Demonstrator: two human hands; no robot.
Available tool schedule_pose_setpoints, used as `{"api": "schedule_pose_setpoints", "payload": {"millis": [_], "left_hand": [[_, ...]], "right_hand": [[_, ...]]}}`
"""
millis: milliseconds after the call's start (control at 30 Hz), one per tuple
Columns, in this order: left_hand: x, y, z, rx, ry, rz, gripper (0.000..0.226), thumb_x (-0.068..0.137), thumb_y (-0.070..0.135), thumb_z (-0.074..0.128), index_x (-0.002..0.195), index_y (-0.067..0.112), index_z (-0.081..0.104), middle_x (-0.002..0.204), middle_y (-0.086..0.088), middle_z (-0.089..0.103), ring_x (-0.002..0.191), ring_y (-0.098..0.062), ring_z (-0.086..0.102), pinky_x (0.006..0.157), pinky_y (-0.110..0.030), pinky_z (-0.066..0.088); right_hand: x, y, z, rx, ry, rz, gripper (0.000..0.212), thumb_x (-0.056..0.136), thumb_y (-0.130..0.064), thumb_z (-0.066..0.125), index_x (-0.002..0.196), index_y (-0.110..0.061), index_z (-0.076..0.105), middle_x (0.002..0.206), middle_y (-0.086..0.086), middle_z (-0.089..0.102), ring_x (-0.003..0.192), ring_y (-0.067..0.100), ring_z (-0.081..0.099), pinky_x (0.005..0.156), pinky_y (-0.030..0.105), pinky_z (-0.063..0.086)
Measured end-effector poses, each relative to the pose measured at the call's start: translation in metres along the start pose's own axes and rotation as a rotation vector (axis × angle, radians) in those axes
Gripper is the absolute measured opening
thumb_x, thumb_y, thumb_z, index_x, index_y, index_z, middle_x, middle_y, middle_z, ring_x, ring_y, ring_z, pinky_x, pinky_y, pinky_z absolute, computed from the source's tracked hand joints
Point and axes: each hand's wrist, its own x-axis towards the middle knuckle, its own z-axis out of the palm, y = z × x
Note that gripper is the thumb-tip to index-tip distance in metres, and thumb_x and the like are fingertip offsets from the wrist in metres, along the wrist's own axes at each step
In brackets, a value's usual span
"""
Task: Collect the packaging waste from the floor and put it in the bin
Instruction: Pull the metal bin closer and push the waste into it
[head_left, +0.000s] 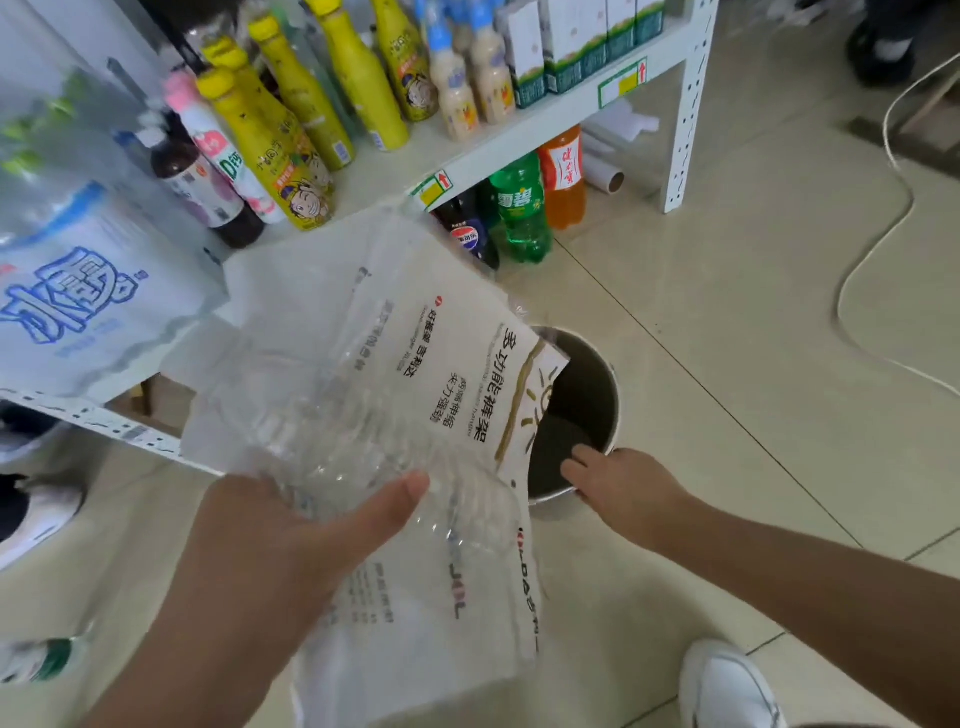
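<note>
My left hand (291, 535) grips a bundle of clear and white plastic packaging (395, 374) with black printed text, held up in front of me. Its upper right corner hangs over the round metal bin (610, 395), which stands on the tiled floor with a dark inside. My right hand (623, 480) rests on the bin's near rim, fingers curled over the edge. The lower part of the packaging droops below my left hand toward the floor.
A white metal shelf (566, 111) with yellow bottles and cartons stands behind the bin; soda bottles (522, 208) sit under it. A wrapped water pack (88, 291) is at left. A white cable (883, 244) trails on the floor at right. My white shoe (727, 686) is bottom right.
</note>
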Motion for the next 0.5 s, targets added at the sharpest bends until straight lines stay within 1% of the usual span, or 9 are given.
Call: {"api": "schedule_pose_setpoints", "payload": {"millis": [100, 167, 233, 300, 367, 400, 433, 467, 500], "left_hand": [[-0.001, 0.006, 0.011, -0.009, -0.037, -0.016, 0.044, 0.044, 0.038, 0.096, 0.078, 0.015, 0.081, 0.067, 0.006, 0.08, 0.058, -0.008, 0.077, 0.062, -0.03, 0.057], [0.009, 0.002, 0.019, -0.029, -0.055, -0.053, 0.027, 0.056, 0.034, 0.09, 0.061, 0.014, 0.073, 0.052, 0.009, 0.072, 0.043, -0.002, 0.067, 0.047, -0.017, 0.05], [0.021, -0.001, 0.028, -0.033, -0.107, -0.088, 0.039, 0.055, 0.042, 0.094, 0.051, 0.014, 0.067, 0.052, 0.004, 0.068, 0.044, -0.011, 0.065, 0.049, -0.021, 0.049], [0.038, -0.013, 0.033, -0.029, -0.14, -0.133, 0.039, 0.058, 0.042, 0.095, 0.058, 0.011, 0.071, 0.062, -0.006, 0.074, 0.054, -0.02, 0.069, 0.055, -0.027, 0.052], [0.059, -0.03, 0.039, -0.04, -0.129, -0.172, 0.027, 0.068, 0.031, 0.092, 0.07, 0.007, 0.08, 0.07, -0.01, 0.079, 0.062, -0.028, 0.077, 0.057, -0.035, 0.062], [0.069, -0.04, 0.042, -0.022, -0.116, -0.184, 0.031, 0.07, 0.031, 0.092, 0.08, 0.003, 0.081, 0.08, -0.018, 0.081, 0.073, -0.037, 0.079, 0.067, -0.046, 0.065], [0.075, -0.046, 0.046, 0.0, -0.106, -0.189, 0.047, 0.067, 0.036, 0.094, 0.09, -0.001, 0.079, 0.09, -0.025, 0.079, 0.085, -0.044, 0.078, 0.079, -0.058, 0.062], [0.081, -0.053, 0.049, 0.029, -0.109, -0.189, 0.063, 0.061, 0.043, 0.095, 0.097, -0.005, 0.076, 0.097, -0.029, 0.078, 0.09, -0.048, 0.076, 0.084, -0.064, 0.059], [0.087, -0.062, 0.051, 0.065, -0.105, -0.207, 0.067, 0.059, 0.045, 0.096, 0.096, -0.006, 0.075, 0.093, -0.026, 0.079, 0.086, -0.044, 0.078, 0.08, -0.061, 0.061]], "right_hand": [[-0.022, -0.011, 0.006, -0.013, 0.088, -0.141, 0.037, 0.069, -0.007, 0.08, 0.097, -0.016, 0.058, 0.087, 0.005, 0.058, 0.041, 0.023, 0.039, 0.041, 0.03, 0.036], [-0.034, -0.019, 0.003, -0.007, 0.212, -0.225, 0.035, 0.045, 0.005, 0.074, 0.074, -0.011, 0.063, 0.067, 0.006, 0.058, 0.032, 0.021, 0.029, 0.037, 0.025, 0.024], [-0.043, -0.022, 0.004, 0.073, 0.367, -0.249, 0.026, 0.031, 0.004, 0.061, 0.051, -0.011, 0.056, 0.044, 0.001, 0.051, 0.031, 0.016, 0.019, 0.036, 0.018, 0.019], [-0.045, -0.022, 0.007, 0.166, 0.401, -0.266, 0.038, 0.017, 0.007, 0.073, 0.042, -0.014, 0.053, 0.036, -0.003, 0.049, 0.025, 0.016, 0.033, 0.032, 0.013, 0.031], [-0.044, -0.019, 0.012, 0.169, 0.367, -0.29, 0.04, 0.022, 0.004, 0.082, 0.044, -0.016, 0.055, 0.042, -0.001, 0.054, 0.028, 0.017, 0.047, 0.032, 0.017, 0.039], [-0.043, -0.018, 0.013, 0.122, 0.352, -0.32, 0.036, 0.029, 0.004, 0.081, 0.051, -0.015, 0.059, 0.05, 0.001, 0.058, 0.03, 0.019, 0.048, 0.033, 0.02, 0.039], [-0.041, -0.017, 0.016, 0.09, 0.33, -0.347, 0.036, 0.037, 0.004, 0.08, 0.063, -0.015, 0.063, 0.063, 0.003, 0.063, 0.032, 0.02, 0.047, 0.035, 0.023, 0.038], [-0.041, -0.018, 0.018, 0.081, 0.304, -0.352, 0.041, 0.043, 0.002, 0.081, 0.075, -0.015, 0.064, 0.074, 0.004, 0.064, 0.034, 0.021, 0.047, 0.037, 0.025, 0.038], [-0.04, -0.017, 0.019, 0.088, 0.292, -0.34, 0.046, 0.047, 0.0, 0.083, 0.083, -0.016, 0.061, 0.08, 0.004, 0.062, 0.036, 0.021, 0.046, 0.038, 0.026, 0.038]]}}
